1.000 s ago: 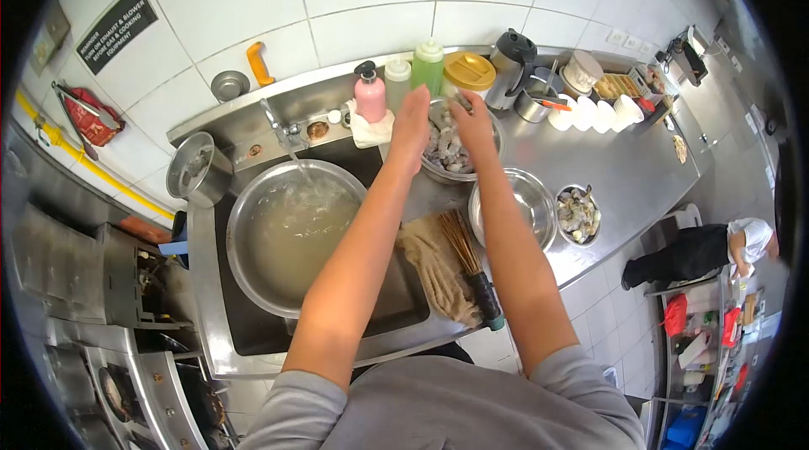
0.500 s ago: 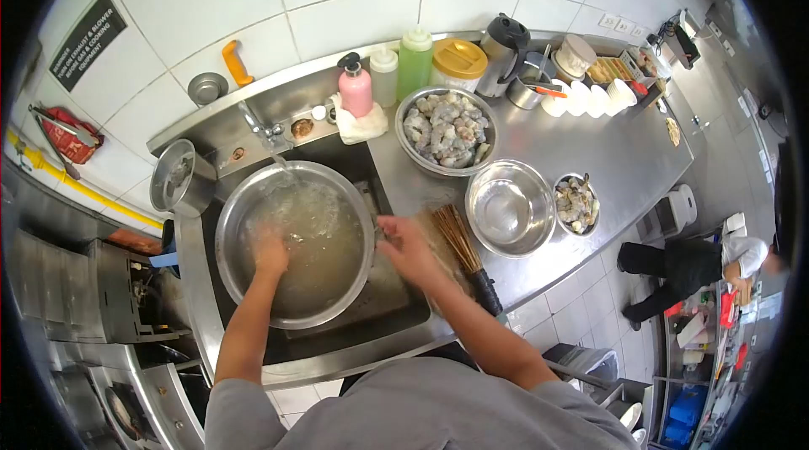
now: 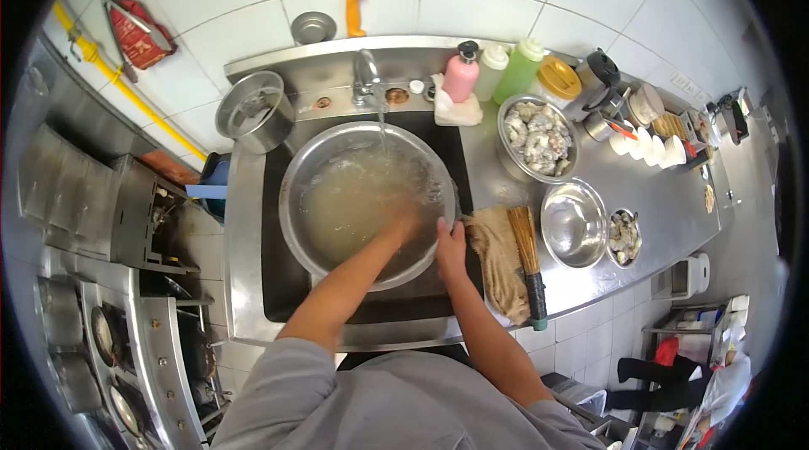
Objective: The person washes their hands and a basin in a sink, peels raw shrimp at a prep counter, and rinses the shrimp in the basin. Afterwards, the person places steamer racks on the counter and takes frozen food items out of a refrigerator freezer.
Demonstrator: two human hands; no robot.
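My right fingers point(image 3: 441, 231) clasp the basin point(image 3: 288, 222) by its edge, in the sink point(image 3: 281, 300); my left fingers point(image 3: 408, 219) (blurred, spread I can't tell) dip in its water point(image 3: 337, 193), open room leftward.

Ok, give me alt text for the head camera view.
A person's left hand dips into cloudy water in a large round silver metal basin, right hand at its rim. The basin sits in a dark sink beneath a running chrome faucet; to the right, a round metal bowl holds what look like grey shrimp.
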